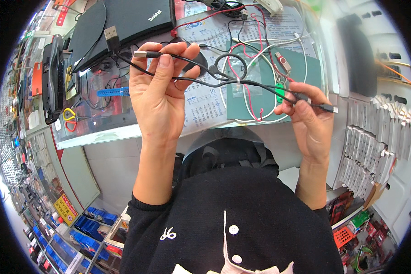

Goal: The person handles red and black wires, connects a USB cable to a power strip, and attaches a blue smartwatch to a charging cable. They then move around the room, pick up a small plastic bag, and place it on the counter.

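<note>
Black USB cables point(223, 82) stretch between my two hands above a glass counter, with a loop and crossing strands in the middle. My left hand point(160, 100) is closed on one end, thumb against the fingers. A wide USB plug point(146, 54) points left from its fingertips, and a second wide USB plug point(110, 37) sticks up beyond them. On the other side, my right hand point(309, 121) pinches the far end. Small connectors point(329, 108) poke out past its thumb. The fingers partly hide the cable strands.
A black laptop point(128, 27) lies at the back left, near a blue strap point(113, 92) and yellow-red scissors point(69, 119). A calendar sheet point(203, 109), a green mat point(242, 107), white cables and a red USB stick point(282, 62) lie beneath. Packaged goods point(365, 150) hang at right.
</note>
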`<state>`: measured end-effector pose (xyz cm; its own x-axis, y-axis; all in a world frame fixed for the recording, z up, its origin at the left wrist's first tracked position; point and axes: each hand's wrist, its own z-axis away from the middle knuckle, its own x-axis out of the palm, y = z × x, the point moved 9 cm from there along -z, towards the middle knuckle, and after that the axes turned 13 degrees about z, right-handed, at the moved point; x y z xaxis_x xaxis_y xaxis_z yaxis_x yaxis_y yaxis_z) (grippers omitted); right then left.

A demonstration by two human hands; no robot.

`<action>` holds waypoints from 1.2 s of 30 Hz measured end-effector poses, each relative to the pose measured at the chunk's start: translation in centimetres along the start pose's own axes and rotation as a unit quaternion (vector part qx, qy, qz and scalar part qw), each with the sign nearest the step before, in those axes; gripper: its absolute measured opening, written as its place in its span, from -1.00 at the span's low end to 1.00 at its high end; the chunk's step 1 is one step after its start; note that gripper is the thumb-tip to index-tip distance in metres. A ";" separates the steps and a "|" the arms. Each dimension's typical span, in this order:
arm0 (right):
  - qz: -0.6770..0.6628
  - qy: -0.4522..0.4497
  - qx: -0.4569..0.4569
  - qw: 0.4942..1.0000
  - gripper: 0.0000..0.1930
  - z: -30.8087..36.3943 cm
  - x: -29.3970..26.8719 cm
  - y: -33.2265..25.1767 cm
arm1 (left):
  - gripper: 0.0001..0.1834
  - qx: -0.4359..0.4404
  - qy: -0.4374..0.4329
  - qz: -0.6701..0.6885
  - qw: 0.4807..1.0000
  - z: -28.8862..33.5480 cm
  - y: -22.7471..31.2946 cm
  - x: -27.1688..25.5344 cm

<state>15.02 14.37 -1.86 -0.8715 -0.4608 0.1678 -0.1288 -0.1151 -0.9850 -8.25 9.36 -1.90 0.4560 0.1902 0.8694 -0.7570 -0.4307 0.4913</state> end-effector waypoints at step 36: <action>-0.055 0.107 -0.100 0.988 -0.69 -0.8 -0.6 -2.2 | -0.82 0.040 0.018 -0.080 0.996 3.2 -0.2 -0.4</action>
<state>15.48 15.63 0.14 -0.9244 -0.2563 0.2825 -0.3002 0.0320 -0.9533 -6.78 6.52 -2.55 0.5493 0.2924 0.7828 -0.6356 -0.4618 0.6186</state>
